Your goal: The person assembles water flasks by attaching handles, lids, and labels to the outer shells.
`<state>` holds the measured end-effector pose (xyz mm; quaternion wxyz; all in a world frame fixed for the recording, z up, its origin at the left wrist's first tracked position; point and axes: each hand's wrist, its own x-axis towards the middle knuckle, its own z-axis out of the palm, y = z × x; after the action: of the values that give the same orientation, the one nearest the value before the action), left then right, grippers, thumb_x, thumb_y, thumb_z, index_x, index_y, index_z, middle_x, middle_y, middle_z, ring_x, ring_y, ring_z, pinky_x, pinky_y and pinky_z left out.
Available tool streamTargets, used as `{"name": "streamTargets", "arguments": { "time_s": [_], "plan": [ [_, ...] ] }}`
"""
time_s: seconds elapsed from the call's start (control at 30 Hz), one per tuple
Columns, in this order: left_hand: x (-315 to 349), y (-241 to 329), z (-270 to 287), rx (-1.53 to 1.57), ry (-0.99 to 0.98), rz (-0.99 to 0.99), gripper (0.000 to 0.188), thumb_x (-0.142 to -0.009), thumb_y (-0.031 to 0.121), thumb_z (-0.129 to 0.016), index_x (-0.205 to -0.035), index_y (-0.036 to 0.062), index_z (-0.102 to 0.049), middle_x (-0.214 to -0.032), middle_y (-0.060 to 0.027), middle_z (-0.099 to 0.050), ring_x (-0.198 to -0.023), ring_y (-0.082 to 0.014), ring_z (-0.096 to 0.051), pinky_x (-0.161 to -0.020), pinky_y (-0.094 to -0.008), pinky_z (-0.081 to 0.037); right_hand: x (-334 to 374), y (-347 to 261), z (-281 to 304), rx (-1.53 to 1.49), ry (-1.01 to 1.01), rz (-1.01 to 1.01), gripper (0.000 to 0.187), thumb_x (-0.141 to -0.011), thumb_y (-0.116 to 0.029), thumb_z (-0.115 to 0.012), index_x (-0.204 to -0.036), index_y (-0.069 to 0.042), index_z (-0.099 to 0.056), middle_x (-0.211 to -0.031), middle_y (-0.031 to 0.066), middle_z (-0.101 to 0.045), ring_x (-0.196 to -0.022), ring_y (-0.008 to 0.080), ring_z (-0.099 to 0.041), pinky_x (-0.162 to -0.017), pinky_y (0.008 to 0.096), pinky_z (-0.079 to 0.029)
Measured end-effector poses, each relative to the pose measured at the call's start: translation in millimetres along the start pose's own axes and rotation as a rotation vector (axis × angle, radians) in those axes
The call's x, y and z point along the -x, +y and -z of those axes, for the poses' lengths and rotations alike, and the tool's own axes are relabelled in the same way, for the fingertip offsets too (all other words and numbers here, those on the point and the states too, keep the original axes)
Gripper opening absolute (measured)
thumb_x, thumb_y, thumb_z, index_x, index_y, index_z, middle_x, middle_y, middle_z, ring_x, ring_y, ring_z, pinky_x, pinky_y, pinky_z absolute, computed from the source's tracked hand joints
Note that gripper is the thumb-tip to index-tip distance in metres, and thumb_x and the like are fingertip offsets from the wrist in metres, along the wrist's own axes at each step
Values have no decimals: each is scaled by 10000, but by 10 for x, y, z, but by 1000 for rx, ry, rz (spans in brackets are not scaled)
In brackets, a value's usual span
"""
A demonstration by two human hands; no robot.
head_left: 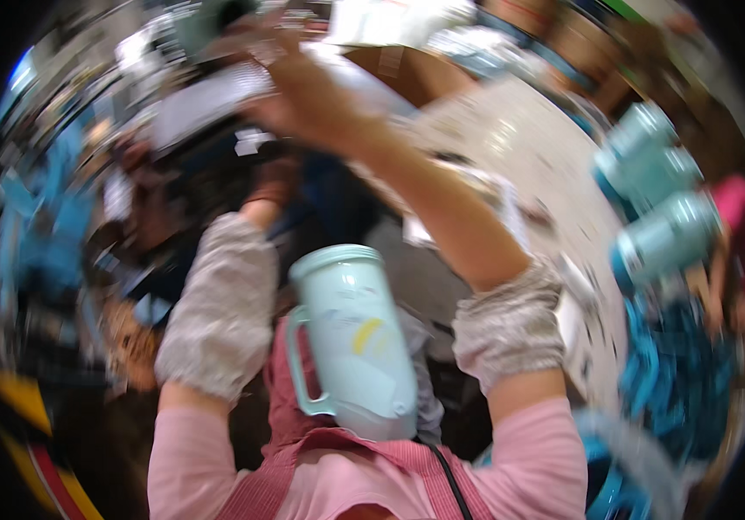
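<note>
A pale mint jug (355, 338) with a side handle and a yellow mark rests on my lap, touched by neither hand. My right hand (290, 100) reaches across to the upper left, beside a pale flat thing (208, 108) that is too smeared to name. Motion blurs its fingers, so any grip is unclear. Lower down, my left hand (277, 178) lies in shadow below that flat thing, with its fingers hidden. Both forearms wear light grey sleeve covers.
To the right runs a pale worktable (537, 139) with scattered small items. Several mint jugs (667, 238) stand at its far right edge, above a heap of blue parts (676, 373). A person in pink (741, 225) is beyond. An open cardboard box (416, 74) sits at the back.
</note>
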<state>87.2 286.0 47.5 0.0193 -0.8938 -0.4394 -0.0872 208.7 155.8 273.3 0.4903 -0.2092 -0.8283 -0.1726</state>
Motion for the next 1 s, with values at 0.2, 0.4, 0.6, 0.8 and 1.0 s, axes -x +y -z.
{"name": "streamTargets", "arguments": {
  "time_s": [0.2,0.4,0.6,0.8,1.0],
  "plan": [
    [16,-169,142,154,190,-193,421,-846,108,-534,-1250,23,-450,-1188,-206,-526,-982,-316,-588,-820,-371,-498,1593,-1090,1713,82,-252,-358,440,-672,-110,-732,-1077,-152,-564,-1153,84,-516,-1073,274,-499,-899,361,-443],
    [1184,-396,-725,1199,-162,2,410,-943,199,-429,-1314,28,-395,-1241,-182,-508,-1089,-273,-552,-931,-391,-455,2741,-2954,4472,705,-409,-1621,155,-783,-151,-623,-855,-16,-645,-777,112,-645,-676,172,-602,-633,293,-473],
    [2147,274,-502,1066,8,141,333,-928,190,-444,-1213,19,-467,-1070,-148,-541,-975,-251,-557,-854,-366,-461,3078,-4211,4548,1272,-771,-2015,403,-772,-352,-646,-960,-9,-548,-850,234,-626,-840,404,-600,-727,481,-472],
    [1650,416,462,358,568,-171,274,-913,181,-458,-1112,10,-539,-900,-115,-575,-861,-229,-562,-776,-342,-468,3455,-4404,3828,1570,-630,-1853,954,-586,-478,-762,-1277,15,-325,-1046,254,-550,-961,413,-526,-813,490,-432],
    [2056,1332,418,1870,211,95,310,-859,319,-589,-952,24,-601,-774,-73,-604,-712,-169,-604,-756,-307,-491,2894,-4212,4274,992,-43,-1907,658,-671,-243,-749,-1209,-30,-436,-921,85,-541,-808,189,-535,-746,317,-437]
  ]
}}
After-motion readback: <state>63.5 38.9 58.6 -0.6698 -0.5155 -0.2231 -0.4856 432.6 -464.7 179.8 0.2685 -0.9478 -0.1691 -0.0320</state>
